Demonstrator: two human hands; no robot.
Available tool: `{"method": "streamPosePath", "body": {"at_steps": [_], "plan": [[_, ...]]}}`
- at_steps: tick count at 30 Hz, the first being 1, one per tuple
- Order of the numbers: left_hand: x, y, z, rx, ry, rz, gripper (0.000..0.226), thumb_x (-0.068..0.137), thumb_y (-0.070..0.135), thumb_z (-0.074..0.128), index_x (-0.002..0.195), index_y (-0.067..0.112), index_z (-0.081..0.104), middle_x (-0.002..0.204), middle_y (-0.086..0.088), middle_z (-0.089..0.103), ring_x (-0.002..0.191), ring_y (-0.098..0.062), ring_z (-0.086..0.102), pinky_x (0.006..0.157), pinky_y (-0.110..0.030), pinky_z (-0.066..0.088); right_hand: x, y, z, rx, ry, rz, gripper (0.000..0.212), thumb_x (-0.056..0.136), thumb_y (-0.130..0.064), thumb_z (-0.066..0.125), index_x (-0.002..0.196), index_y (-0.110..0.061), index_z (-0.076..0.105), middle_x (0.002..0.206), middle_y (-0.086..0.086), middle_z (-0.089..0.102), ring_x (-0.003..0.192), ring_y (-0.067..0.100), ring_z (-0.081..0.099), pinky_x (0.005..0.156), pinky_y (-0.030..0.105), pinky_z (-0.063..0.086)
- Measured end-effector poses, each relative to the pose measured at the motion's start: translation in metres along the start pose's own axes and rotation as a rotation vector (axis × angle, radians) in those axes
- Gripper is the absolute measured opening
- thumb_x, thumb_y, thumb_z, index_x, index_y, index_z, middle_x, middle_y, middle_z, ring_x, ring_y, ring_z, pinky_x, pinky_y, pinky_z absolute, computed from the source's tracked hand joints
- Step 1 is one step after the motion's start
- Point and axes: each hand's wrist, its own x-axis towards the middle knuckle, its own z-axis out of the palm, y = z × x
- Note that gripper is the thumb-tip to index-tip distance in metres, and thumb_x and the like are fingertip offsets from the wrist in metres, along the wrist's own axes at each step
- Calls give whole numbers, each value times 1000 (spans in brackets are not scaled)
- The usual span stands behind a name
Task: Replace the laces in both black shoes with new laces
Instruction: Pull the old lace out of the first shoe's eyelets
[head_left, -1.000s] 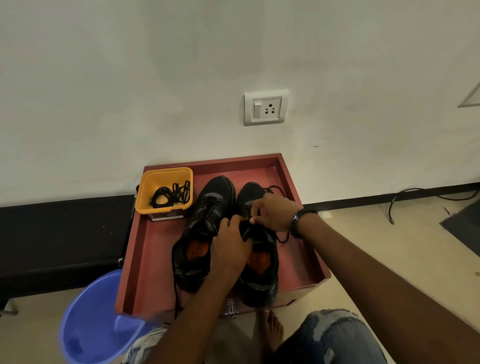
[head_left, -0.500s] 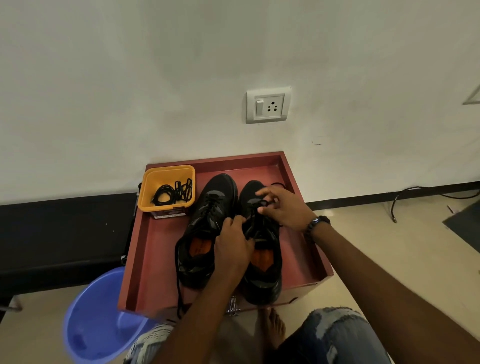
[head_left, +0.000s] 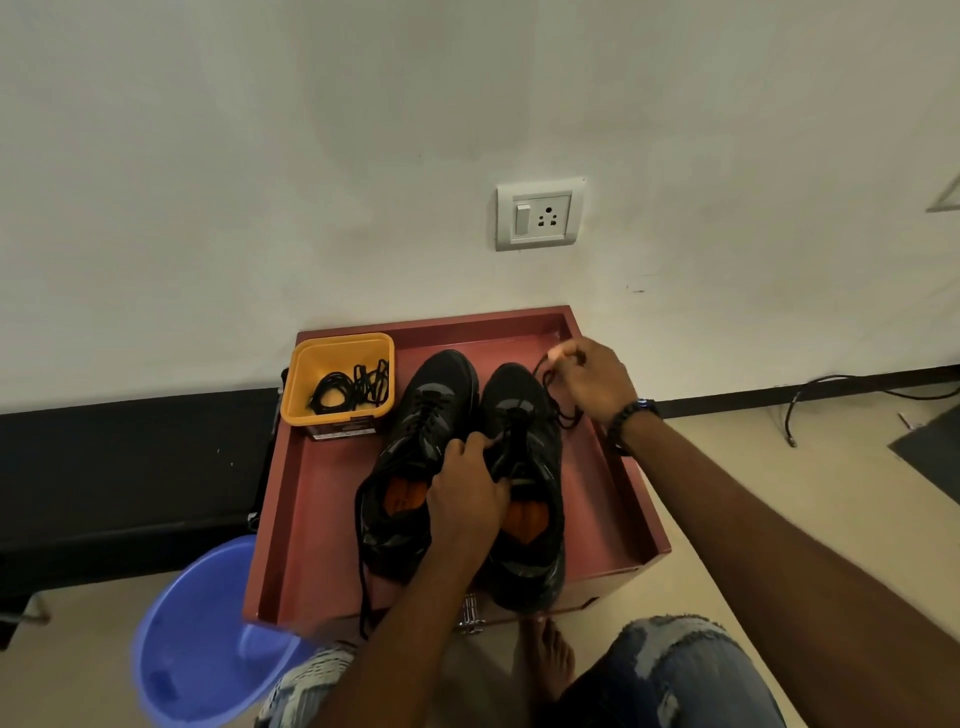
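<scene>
Both hands grip: left (head_left: 467, 488) apparently shoe (head_left: 524, 467), right (head_left: 592, 379) lace (head_left: 563, 410).

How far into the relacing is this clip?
Early. Nothing looks finished: the left shoe is laced, and the spare laces lie in the yellow tub. In hand: the left hand steadies the right shoe while the right hand pulls its lace away. Left: finishing that removal, stripping the other shoe, threading both.
</scene>
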Motion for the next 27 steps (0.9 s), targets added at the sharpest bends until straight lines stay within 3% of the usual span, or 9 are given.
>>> {"method": "streamPosePath", "body": {"at_steps": [1,3,5,8,11,16,20,23,27], "plan": [[0,0,0,10,-5,-1,39,88,26,66,125,27,54,117,3,52,103,-24,61,85,-37,52,-2,8,0,-55,-53,30,2,94,-23,62,92,-24,63,103,-2,67,92,13,59,81,27,44],[1,0,0,26,-6,-4,39,89,26,65,126,26,53,118,3,51,104,-23,61,84,-35,49,-9,14,1,-171,-150,-80,27,89,-21,69,114,-20,59,117,3,61,106,17,57,88,28,44],[1,1,1,18,6,-8,39,90,26,63,127,25,53,119,2,51,104,-23,60,85,-36,50,-16,5,4,-302,-259,-318,44,88,-23,69,130,-26,54,131,1,53,120,19,51,101,33,43],[-2,2,2,-2,14,-4,40,90,27,65,127,23,53,119,1,49,106,-22,59,89,-39,53,-23,-11,15,-765,-425,-624,39,95,-30,59,133,-38,55,142,-10,46,131,16,42,107,42,35],[0,3,1,-14,10,5,39,90,29,66,126,22,53,120,2,48,106,-19,57,87,-31,51,-21,-11,19,-1029,-469,-756,31,99,-33,53,128,-38,60,144,-11,45,134,16,38,106,42,34],[1,2,-2,-31,11,18,29,90,29,64,116,20,56,110,4,51,98,-15,55,77,-25,40,-15,-15,16,-1052,-473,-739,26,98,-34,54,124,-30,56,131,-5,55,121,18,51,102,40,40],[3,5,-2,-78,5,30,32,90,34,67,117,22,56,109,7,46,92,-7,46,77,-22,38,-15,-12,18,-965,-546,-678,50,97,-27,56,143,-39,39,141,-2,44,125,21,47,104,44,42],[0,4,-3,-140,0,33,30,89,36,68,115,24,58,109,8,47,97,-8,51,80,-22,43,-17,-17,22,-1033,-633,-729,47,96,-25,57,141,-38,46,150,-6,37,131,20,41,105,42,40],[-3,-3,0,-176,25,45,26,90,35,69,112,24,62,107,9,49,100,-9,54,82,-21,46,-15,-22,20,-1008,-659,-741,41,98,-21,54,135,-37,52,138,-5,49,122,19,49,95,39,48]]}}
